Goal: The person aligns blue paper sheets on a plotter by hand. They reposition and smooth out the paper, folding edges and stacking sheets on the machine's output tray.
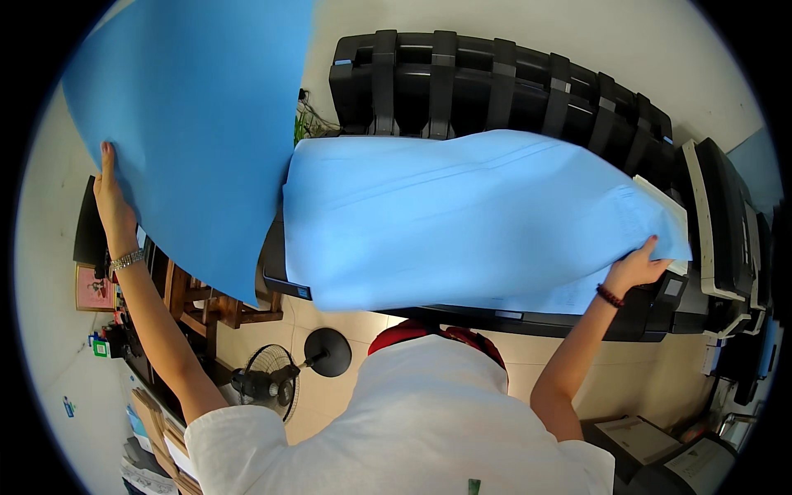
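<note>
My left hand (114,198) is raised at the far left, gripping the edge of a large blue sheet (206,124) that stands up and curves toward the top of the view. A second expanse of blue sheet (462,214) drapes over a wide black printer (536,324), its surface rippled with long soft creases. At its right end my right hand (639,268) pinches the bunched corner between thumb and fingers. Whether both blue parts belong to one sheet I cannot tell. The fingers behind each sheet are partly hidden.
Behind the draped sheet runs a black rack with straps (503,78). Another office machine (726,219) stands at the right. A fan (268,379) is on the tiled floor at lower left, near wooden furniture (202,301). Cartons (639,437) sit at lower right.
</note>
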A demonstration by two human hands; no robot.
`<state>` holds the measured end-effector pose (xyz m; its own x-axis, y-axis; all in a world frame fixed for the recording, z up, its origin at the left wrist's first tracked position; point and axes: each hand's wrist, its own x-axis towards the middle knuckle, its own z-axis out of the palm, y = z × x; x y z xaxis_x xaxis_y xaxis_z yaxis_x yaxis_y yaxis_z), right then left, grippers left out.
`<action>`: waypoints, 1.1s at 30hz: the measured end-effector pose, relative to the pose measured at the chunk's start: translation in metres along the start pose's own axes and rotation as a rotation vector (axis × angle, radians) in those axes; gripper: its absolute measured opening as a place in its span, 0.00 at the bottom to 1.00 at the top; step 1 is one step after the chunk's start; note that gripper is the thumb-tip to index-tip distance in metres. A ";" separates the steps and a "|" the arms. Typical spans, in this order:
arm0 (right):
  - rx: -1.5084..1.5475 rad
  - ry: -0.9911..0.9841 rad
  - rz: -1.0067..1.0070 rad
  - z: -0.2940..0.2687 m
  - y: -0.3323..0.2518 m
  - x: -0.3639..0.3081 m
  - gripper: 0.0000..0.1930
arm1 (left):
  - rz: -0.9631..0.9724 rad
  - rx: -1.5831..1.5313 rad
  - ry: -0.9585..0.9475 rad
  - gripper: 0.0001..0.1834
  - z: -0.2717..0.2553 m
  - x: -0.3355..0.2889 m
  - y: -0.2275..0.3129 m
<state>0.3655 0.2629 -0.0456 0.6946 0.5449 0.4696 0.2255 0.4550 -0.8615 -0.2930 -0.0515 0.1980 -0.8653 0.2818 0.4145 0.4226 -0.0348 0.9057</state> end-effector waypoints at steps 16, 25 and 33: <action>-0.112 0.108 0.161 -0.102 0.042 -0.028 0.17 | -0.024 -0.025 -0.007 0.31 -0.006 -0.001 -0.005; -0.119 0.117 0.429 -0.133 0.066 -0.083 0.17 | -0.002 -0.013 -0.015 0.31 0.000 -0.011 -0.003; -0.117 0.024 0.463 -0.142 0.076 -0.098 0.17 | 0.050 -0.022 -0.056 0.27 0.022 -0.034 0.005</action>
<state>0.4119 0.1439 -0.1847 0.7557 0.6544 0.0273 -0.0373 0.0846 -0.9957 -0.2552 -0.0397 0.1866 -0.8266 0.3325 0.4541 0.4583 -0.0709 0.8860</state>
